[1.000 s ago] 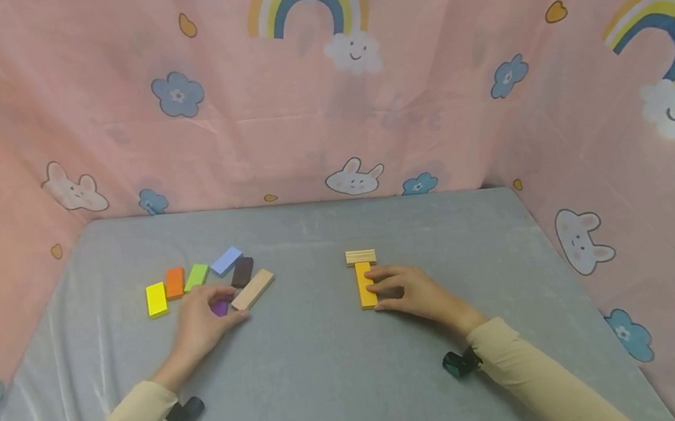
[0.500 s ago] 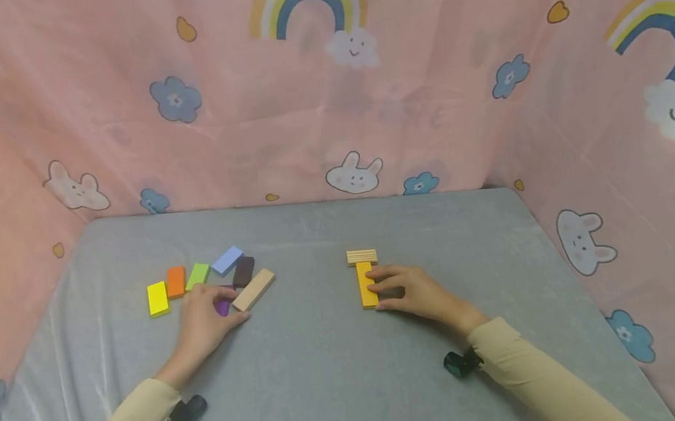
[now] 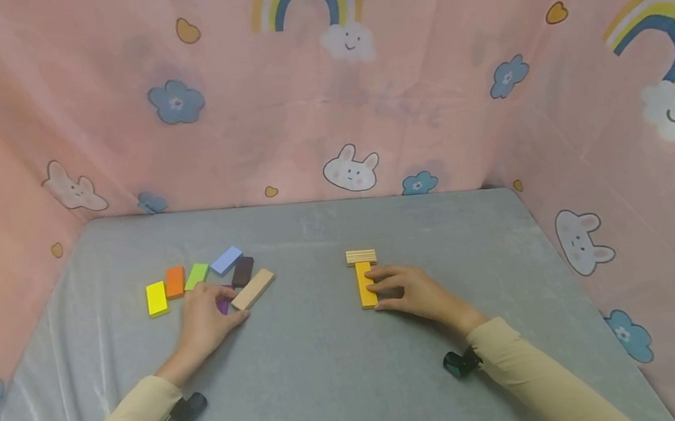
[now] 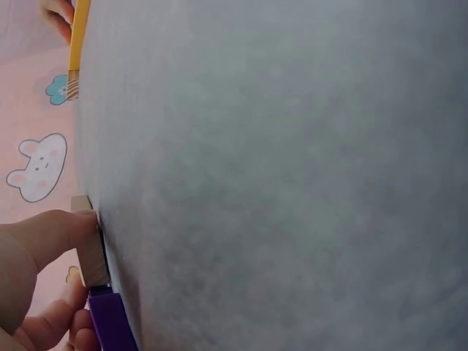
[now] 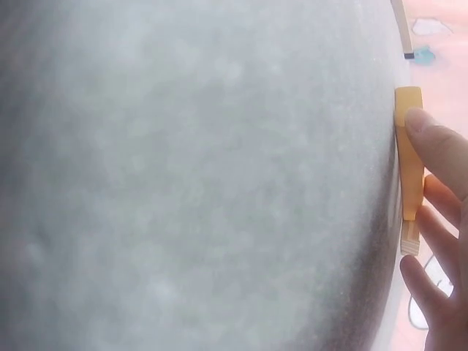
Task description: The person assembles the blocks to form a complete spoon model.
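My left hand (image 3: 203, 321) pinches the near end of a plain wooden block (image 3: 254, 289); in the left wrist view the thumb (image 4: 79, 219) lies against its face. A purple block (image 4: 112, 322) sits beside those fingers and is mostly hidden by the hand in the head view. Toward the right, my right hand (image 3: 413, 292) holds an orange-yellow block (image 3: 365, 287) lying flat, thumb by its near corner and fingertips at its upper edge. A ridged wooden piece (image 3: 361, 257) lies crosswise at that block's far end, forming a T.
Left of centre lie a yellow block (image 3: 156, 299), an orange block (image 3: 175, 282), a green block (image 3: 197, 275), a blue block (image 3: 227, 260) and a dark block (image 3: 243, 272). A grey cloth covers the table (image 3: 332, 388). Pink patterned curtains (image 3: 233, 138) enclose its back and sides.
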`<action>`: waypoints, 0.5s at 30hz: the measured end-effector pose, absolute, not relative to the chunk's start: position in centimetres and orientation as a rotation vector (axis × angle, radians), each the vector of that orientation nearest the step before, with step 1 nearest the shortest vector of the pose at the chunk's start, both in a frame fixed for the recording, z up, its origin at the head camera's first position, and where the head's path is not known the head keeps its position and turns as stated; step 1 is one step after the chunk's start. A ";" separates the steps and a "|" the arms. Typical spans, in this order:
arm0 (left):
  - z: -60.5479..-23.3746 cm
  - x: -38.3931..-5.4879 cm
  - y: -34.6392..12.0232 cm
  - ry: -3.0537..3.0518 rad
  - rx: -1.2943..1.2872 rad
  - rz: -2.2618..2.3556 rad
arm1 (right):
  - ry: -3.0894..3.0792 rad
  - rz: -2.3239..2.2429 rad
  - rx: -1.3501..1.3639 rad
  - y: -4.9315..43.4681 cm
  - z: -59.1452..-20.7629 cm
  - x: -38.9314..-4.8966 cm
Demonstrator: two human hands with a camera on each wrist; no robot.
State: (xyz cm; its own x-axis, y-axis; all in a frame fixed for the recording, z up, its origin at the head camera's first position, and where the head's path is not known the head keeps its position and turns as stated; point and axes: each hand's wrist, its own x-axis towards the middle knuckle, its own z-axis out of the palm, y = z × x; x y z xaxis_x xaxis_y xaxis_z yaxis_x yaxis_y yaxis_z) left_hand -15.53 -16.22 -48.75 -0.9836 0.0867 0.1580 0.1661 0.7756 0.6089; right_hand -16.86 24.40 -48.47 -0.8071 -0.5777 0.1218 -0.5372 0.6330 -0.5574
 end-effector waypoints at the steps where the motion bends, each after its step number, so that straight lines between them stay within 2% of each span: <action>1: -48.7 -15.5 -16.2 -2.844 -0.204 -0.995 | 2.776 -0.911 -0.944 24.4 -48.4 -16.9; 15: -47.9 -15.6 -16.9 -2.825 -0.214 -1.109 | 2.780 -0.906 -0.958 24.4 -48.6 -16.9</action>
